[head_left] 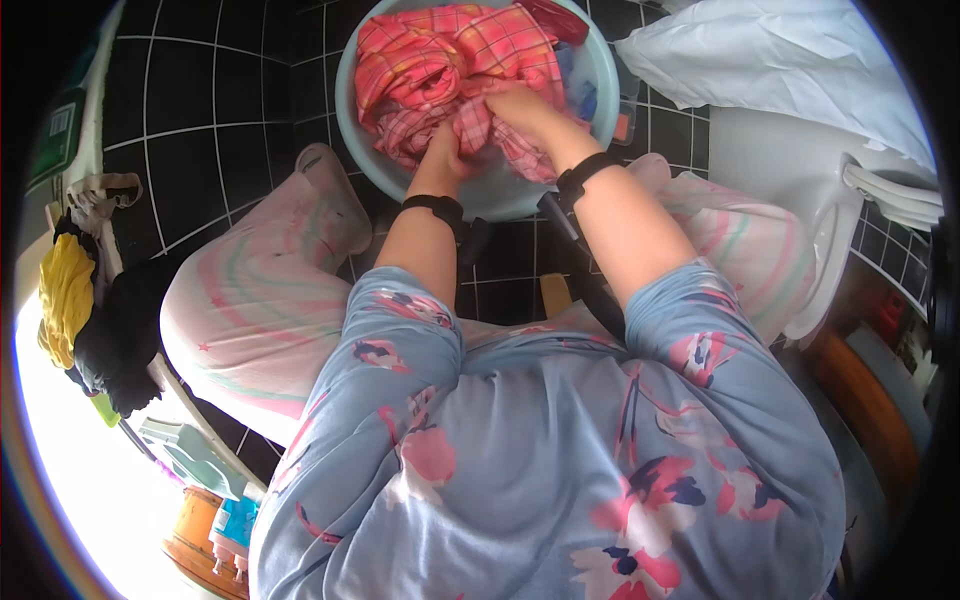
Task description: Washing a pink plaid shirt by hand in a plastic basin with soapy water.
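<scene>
I see a basin [478,190] on the floor [210,110] ahead of my knees, cloth [450,60] piled in it, both my hands, left hand [440,160] and right hand [525,105], in the cloth; a heap of clothes [95,320] lies to my left

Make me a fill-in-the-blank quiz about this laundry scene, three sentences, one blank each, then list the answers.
1. Both hands, the left hand and the right hand, press into a pink checked cloth lying in a round light blue ____.
2. The floor is laid with ____ tiles with pale grout lines.
3. Each wrist wears a ____ band.

Missing words: basin; black; black
</scene>
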A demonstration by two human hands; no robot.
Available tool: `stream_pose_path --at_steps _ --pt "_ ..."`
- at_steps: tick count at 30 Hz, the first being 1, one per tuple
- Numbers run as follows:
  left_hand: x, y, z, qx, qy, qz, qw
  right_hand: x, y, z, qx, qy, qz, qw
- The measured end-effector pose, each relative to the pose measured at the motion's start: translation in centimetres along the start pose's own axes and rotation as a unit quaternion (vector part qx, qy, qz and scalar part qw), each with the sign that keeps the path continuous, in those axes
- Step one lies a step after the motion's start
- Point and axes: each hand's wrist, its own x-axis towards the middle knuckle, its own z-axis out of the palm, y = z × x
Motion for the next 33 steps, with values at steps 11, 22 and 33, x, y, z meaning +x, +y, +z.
stream_pose_path --at_steps 11,22,33 --pt "-0.2 0.4 -1.3 -0.283 -0.301 0.062 0.909 -8.0 -3.3 7.5 -0.240 0.100 -0.314 0.913" --pt "-0.9 1.3 -2.7 -0.013 -0.354 -0.018 0.935 -0.7 -2.9 5.2 -0.351 0.101 -0.162 0.917" --pt "-3.6 1.3 -3.4 0.092 -0.006 0.115 0.989 -5.9 2.5 0.8 -0.557 -0.033 -0.251 0.791"
